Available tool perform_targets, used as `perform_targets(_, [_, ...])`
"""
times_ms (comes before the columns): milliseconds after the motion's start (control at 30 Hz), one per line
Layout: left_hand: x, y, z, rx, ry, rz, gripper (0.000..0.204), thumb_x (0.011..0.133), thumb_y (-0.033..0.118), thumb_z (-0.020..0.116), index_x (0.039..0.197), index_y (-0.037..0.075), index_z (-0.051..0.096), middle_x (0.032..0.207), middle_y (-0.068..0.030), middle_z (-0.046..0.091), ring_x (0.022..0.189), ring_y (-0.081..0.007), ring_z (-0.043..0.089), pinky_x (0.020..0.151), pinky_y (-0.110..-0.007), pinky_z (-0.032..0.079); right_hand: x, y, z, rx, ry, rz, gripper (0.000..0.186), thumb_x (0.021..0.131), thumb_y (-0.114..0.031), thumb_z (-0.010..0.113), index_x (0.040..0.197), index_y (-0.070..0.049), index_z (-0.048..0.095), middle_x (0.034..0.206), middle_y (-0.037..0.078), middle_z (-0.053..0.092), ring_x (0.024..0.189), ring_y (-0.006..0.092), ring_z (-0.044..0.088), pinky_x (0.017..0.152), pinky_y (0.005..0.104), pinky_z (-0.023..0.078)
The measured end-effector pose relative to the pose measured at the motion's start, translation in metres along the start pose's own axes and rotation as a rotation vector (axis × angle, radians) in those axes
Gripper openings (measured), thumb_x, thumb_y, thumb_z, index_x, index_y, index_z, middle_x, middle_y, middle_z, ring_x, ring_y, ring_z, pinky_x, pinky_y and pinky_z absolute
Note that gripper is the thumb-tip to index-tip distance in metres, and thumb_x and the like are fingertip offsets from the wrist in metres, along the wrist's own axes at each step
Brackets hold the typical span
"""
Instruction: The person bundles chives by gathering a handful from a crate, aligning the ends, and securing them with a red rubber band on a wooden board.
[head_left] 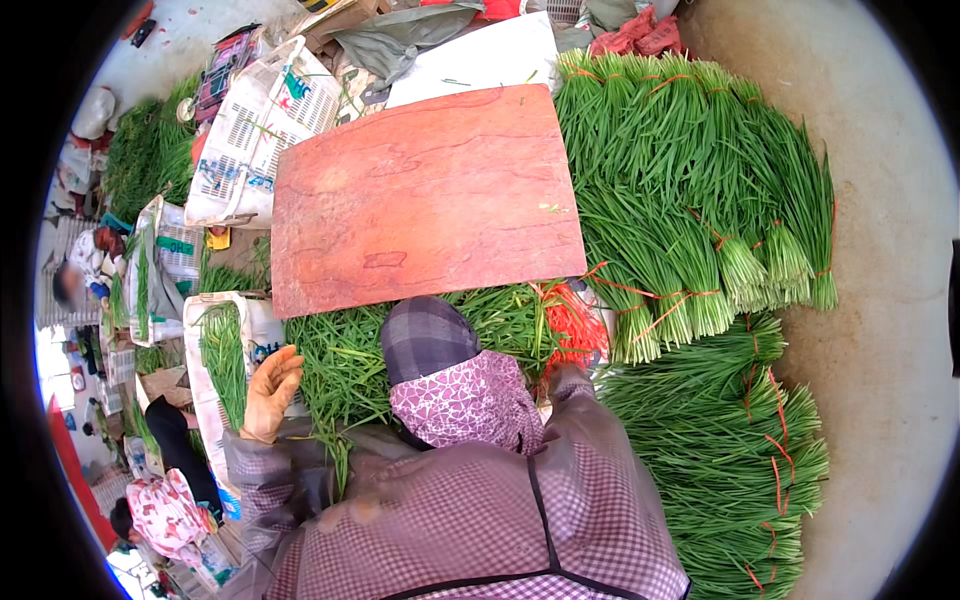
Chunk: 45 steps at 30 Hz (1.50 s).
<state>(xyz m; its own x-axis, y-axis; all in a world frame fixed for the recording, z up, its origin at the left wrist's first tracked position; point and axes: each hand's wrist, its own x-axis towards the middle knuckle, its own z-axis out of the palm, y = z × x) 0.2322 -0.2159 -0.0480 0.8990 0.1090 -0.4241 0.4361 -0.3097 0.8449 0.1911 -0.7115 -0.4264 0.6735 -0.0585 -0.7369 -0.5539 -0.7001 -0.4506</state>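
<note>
Loose green stalks (340,365) lie jumbled by the reddish board's (430,200) near edge, just right of my left hand (270,392), half-curled, apparently empty. My right hand is hidden; I can't tell its state.

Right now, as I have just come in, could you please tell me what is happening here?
A person in a checked jacket leans over loose green chives beside a reddish wooden board. The left hand is raised, apparently empty; the right one, by red ties, cannot be made out. Tied chive bundles lie stacked to the right.
</note>
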Motion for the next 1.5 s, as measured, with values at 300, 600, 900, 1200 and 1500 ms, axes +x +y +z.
perform_targets(300, [-0.009, 0.010, 0.003, -0.065, -0.043, 0.013, 0.048, 0.090, 0.012, 0.061, 0.134, 0.004, 0.045, 0.121, -0.0093, 0.058, 0.107, -0.0131, 0.053, 0.093, -0.027, 0.042, 0.014, -0.002, 0.004, 1.159, -0.043, 0.318, 0.016, 0.087, -0.003, 0.059, 0.103, -0.001, 0.061, 0.086, 0.010, 0.065, 0.070, 0.0230, 0.063, 0.064, 0.0340, 0.053])
perform_targets(600, [-0.031, -0.005, -0.028, -0.107, -0.052, 0.084, 0.057, 0.087, 0.027, 0.067, 0.134, 0.004, 0.045, 0.118, -0.0094, 0.058, 0.105, -0.0142, 0.052, 0.092, -0.030, 0.043, -0.011, -0.046, -0.015, 1.166, -0.198, 0.267, 0.017, 0.086, -0.012, 0.067, 0.100, -0.004, 0.064, 0.082, 0.005, 0.065, 0.070, 0.0157, 0.061, 0.064, 0.0272, 0.051])
perform_targets(900, [-0.043, -0.029, -0.042, -0.199, -0.022, 0.132, 0.056, 0.086, 0.021, 0.067, 0.135, 0.004, 0.044, 0.117, -0.0058, 0.057, 0.102, -0.0111, 0.052, 0.092, -0.028, 0.042, -0.084, -0.219, -0.110, 1.737, -0.853, -0.902, 0.019, 0.090, -0.017, 0.063, 0.108, -0.012, 0.060, 0.095, 0.004, 0.065, 0.070, 0.0145, 0.058, 0.064, 0.0280, 0.050])
perform_targets(1200, [-0.058, -0.027, -0.056, -0.223, 0.017, 0.197, 0.053, 0.087, 0.019, 0.066, 0.134, 0.004, 0.046, 0.115, -0.0073, 0.057, 0.100, -0.0119, 0.051, 0.088, -0.028, 0.045, -0.051, -0.416, -0.086, 1.718, -0.487, -0.296, 0.020, 0.086, -0.022, 0.069, 0.105, -0.019, 0.066, 0.079, -0.007, 0.060, 0.070, 0.0088, 0.054, 0.070, 0.0304, 0.048])
perform_targets(1500, [-0.108, -0.059, -0.099, -0.266, 0.198, 0.144, 0.051, 0.087, 0.016, 0.065, 0.134, 0.005, 0.046, 0.115, -0.0029, 0.058, 0.097, -0.0091, 0.052, 0.088, -0.025, 0.043, -0.071, -0.490, -0.022, 0.826, -0.772, -0.302, 0.017, 0.091, -0.011, 0.060, 0.107, -0.011, 0.064, 0.094, 0.005, 0.068, 0.070, 0.0156, 0.060, 0.065, 0.0329, 0.051])
